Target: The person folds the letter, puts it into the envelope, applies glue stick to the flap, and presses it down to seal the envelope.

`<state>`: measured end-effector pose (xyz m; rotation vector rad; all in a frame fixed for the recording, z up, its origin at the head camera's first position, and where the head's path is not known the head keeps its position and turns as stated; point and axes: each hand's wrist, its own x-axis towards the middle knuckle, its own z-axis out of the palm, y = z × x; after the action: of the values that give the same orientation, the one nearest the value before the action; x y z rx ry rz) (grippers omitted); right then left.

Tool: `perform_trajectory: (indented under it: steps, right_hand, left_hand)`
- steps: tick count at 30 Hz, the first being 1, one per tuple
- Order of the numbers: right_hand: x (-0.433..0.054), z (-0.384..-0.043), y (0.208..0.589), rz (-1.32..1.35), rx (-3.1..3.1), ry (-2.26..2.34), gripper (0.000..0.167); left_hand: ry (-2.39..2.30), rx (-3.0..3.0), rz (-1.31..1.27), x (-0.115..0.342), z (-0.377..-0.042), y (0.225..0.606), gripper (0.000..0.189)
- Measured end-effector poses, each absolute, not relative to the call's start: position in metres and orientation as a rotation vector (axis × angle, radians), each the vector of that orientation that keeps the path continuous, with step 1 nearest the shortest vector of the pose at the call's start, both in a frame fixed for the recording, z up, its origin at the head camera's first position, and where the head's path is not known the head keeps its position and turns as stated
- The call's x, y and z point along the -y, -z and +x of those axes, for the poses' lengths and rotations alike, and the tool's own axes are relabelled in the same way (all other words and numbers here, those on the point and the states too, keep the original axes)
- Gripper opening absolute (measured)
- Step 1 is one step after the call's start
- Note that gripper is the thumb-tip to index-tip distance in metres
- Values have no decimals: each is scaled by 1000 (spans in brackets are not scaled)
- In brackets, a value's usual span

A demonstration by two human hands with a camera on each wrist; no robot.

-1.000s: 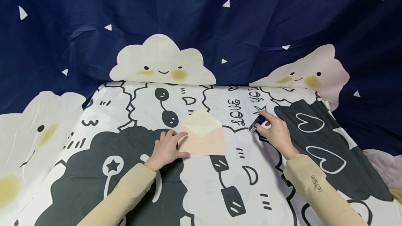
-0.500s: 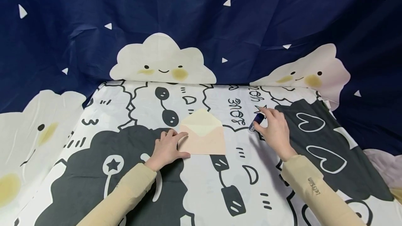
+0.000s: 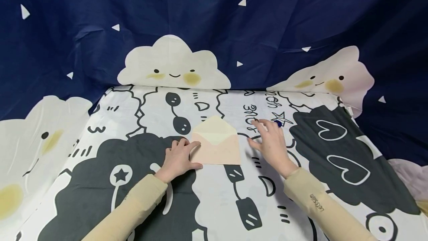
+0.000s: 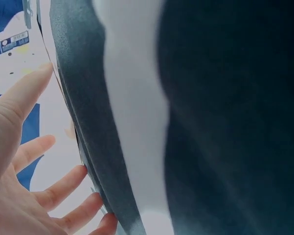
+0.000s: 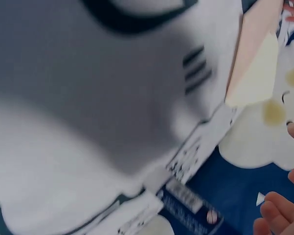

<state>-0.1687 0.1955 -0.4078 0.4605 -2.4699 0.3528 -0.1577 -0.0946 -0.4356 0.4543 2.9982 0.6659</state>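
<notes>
A pale pink envelope (image 3: 216,151) lies on the patterned cloth, its cream flap (image 3: 215,126) raised away from me. My left hand (image 3: 178,159) rests at its left edge, thumb and fingers spread; in the left wrist view the left fingers (image 4: 63,188) touch the surface. My right hand (image 3: 272,146) hovers right of the envelope, fingers apart and holding nothing. Behind it a dark blue glue stick (image 3: 278,123) stands on the cloth, mostly hidden in the head view. The right wrist view shows more of the glue stick (image 5: 186,205), with its printed label and pale end.
A white cloth (image 3: 217,203) with black cartoon prints covers the work surface. At its far edge hangs a navy curtain (image 3: 207,14) with white clouds and small triangles.
My right hand has let go of the glue stick, leaving it standing on the cloth, and has moved left toward the envelope. My left hand has stayed in place.
</notes>
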Motion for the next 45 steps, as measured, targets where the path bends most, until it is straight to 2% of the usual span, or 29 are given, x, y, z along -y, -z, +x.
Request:
perform_trajectory:
  steps: [16,45]
  right_hand:
    - [-176,-161,426,569,2947,-355,60]
    - [-177,-156,442,650,2935,-383,54]
  left_hand:
    - [-642,-3029,497,93,-158,438,66]
    - [-595,-3033,531,97,-158,439,62]
